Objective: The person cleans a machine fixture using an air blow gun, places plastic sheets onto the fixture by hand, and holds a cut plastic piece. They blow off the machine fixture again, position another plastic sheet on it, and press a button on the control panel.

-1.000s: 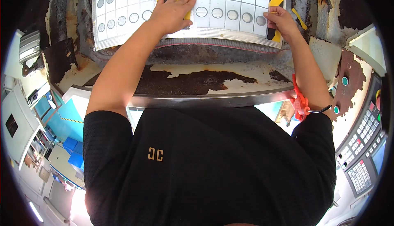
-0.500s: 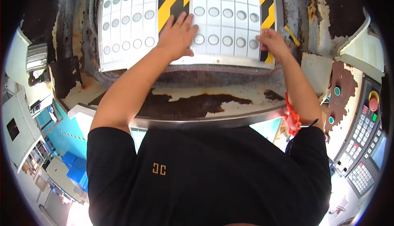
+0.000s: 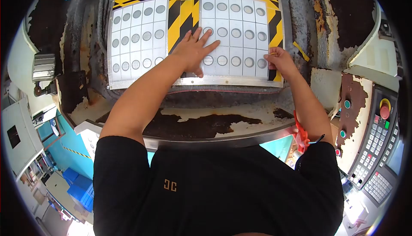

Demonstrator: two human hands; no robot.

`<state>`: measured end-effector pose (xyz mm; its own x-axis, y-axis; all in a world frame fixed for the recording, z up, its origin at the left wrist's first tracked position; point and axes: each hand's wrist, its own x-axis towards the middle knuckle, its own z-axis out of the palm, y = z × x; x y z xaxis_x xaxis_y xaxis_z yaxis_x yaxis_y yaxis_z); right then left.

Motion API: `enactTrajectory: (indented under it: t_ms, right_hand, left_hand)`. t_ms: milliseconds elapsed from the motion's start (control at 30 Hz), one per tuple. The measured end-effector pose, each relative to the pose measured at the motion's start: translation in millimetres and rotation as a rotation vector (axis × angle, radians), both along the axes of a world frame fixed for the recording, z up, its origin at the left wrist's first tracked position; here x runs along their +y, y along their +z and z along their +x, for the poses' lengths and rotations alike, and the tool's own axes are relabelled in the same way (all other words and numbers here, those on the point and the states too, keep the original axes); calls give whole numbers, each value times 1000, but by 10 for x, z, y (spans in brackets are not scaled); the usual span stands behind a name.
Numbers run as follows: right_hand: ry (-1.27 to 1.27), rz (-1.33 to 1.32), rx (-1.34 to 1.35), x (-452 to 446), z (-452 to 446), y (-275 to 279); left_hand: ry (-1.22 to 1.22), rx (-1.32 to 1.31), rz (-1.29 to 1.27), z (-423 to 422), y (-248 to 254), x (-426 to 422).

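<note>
Two white sheets divided into cells with round holes, a left one (image 3: 141,26) and a right one (image 3: 229,17), lie on a plate covered in yellow-black striped tape (image 3: 182,11). My left hand (image 3: 194,54) rests with fingers spread across the tape and the left edge of the right sheet. At that sheet's lower right edge is my right hand (image 3: 279,60), its thumb and index finger pinched together near the striped tape; what is between them is too small to make out.
A metal edge (image 3: 223,137) of the worn machine runs before my body. A red air gun (image 3: 301,137) hangs by my right elbow. A yellow strip (image 3: 301,51) lies right of the plate. At the far right stands a control panel (image 3: 371,150).
The view has shifted, so more of the plate's far side shows. My left hand has moved slightly right onto the right sheet, its fingers spreading wider. My right hand remains pinched at the sheet's edge.
</note>
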<state>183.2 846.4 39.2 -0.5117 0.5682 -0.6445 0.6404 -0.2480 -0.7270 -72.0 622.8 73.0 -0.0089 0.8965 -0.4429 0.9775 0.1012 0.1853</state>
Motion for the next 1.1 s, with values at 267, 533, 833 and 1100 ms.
enactTrajectory:
  t_ms: [267,533,833,1100]
  right_hand:
    - [6,30,-20,-11,-20,13]
    - [1,31,-27,-20,-30,31]
    - [10,27,-32,-17,-30,33]
    - [6,27,-47,-11,-32,24]
  left_hand:
    - [8,8,-18,8,26,11]
    - [13,1,-22,5,18,12]
    - [14,7,-22,10,11,16]
    - [36,-8,-33,18,18,28]
